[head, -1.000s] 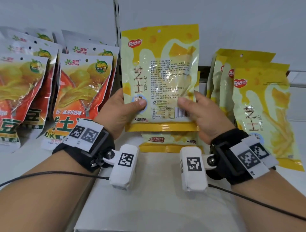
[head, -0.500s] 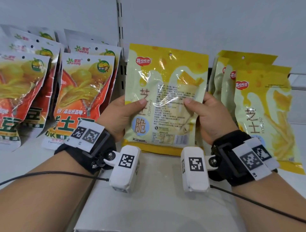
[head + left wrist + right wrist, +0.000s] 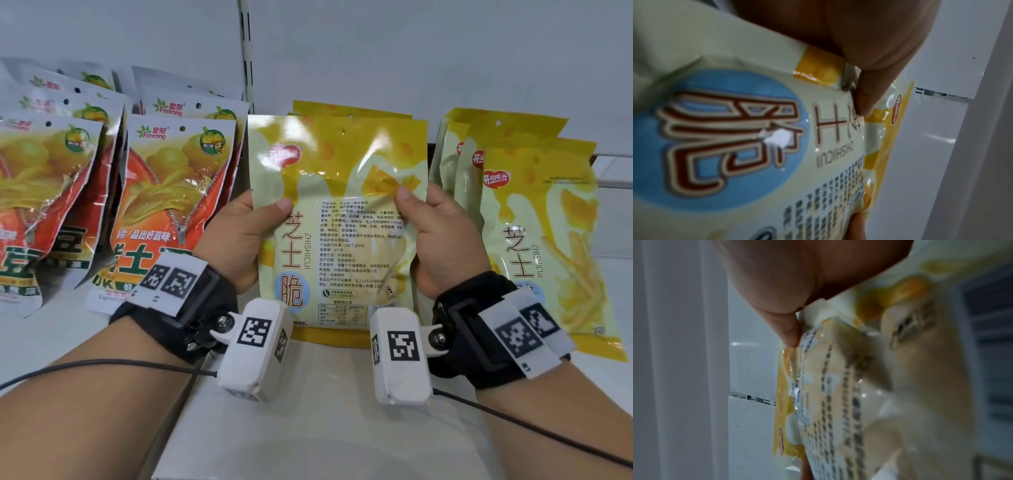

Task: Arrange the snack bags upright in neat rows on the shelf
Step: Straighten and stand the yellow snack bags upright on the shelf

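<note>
Hands steadied a glossy yellow-and-cream foil snack bag [image 3: 337, 219] upright at the middle of the white shelf [image 3: 308, 411]. The left hand [image 3: 236, 240] and right hand [image 3: 442, 243] each pinched a side edge, thumbs on the printed face, fingers hidden behind. Its bottom seam sat below the grip, at or on the shelf; contact could not be told. Another yellow bag [image 3: 352, 111] stood just behind. The row of yellow bags [image 3: 534, 240] stood outside the right grip, the orange-red bags [image 3: 168, 202] outside the left. Good practice: square the base, lean the bag back against its twin, and free both thumbs together.
</note>
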A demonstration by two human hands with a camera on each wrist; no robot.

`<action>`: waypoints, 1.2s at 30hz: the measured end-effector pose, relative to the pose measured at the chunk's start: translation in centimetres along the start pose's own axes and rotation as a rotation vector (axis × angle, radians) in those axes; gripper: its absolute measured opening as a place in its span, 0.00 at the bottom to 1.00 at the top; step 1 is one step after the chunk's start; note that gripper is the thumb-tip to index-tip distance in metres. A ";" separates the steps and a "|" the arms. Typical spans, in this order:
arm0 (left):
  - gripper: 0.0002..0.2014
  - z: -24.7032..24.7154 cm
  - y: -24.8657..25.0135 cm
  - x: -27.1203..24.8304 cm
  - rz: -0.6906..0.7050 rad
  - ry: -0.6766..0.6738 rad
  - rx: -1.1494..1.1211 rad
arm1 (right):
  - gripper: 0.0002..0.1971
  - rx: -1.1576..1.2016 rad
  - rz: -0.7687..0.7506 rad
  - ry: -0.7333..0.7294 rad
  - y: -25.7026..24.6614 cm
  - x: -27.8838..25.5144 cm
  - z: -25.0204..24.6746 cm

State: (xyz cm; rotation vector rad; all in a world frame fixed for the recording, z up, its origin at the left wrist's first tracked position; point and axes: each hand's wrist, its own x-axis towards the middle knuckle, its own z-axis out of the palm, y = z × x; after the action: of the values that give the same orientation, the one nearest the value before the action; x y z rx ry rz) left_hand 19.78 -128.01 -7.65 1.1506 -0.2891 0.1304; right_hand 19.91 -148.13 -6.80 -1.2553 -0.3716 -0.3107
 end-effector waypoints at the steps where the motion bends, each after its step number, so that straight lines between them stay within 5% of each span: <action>1: 0.15 0.0 0.0 0.0 -0.001 -0.005 -0.003 | 0.10 -0.009 -0.005 0.004 0.0 0.0 0.0; 8: 0.23 0.5 0.2 -0.1 -0.032 0.055 -0.076 | 0.13 -0.051 -0.041 -0.017 0.0 -0.2 0.1; 15: 0.15 1.0 0.4 -0.2 -0.027 0.064 -0.025 | 0.15 -0.062 -0.040 -0.028 0.0 -0.2 0.0; 22: 0.20 1.0 3.0 -1.4 -0.047 0.126 -0.122 | 0.12 -0.134 -0.070 0.227 -0.8 -0.2 -0.3; 30: 0.29 3.3 5.7 -4.1 -0.049 0.030 -0.110 | 0.06 -0.258 -0.065 -0.215 -1.8 -2.3 3.3; 36: 0.43 5.9 6.3 -5.4 0.058 0.036 0.017 | 0.36 -0.229 0.019 -0.356 -3.7 -3.3 3.6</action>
State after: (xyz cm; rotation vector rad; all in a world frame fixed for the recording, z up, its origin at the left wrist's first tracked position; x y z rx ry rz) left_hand 12.07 -130.53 -1.46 1.1559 -0.2900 0.2053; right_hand 15.01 -145.65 -4.11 -1.5425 -0.6421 -0.1133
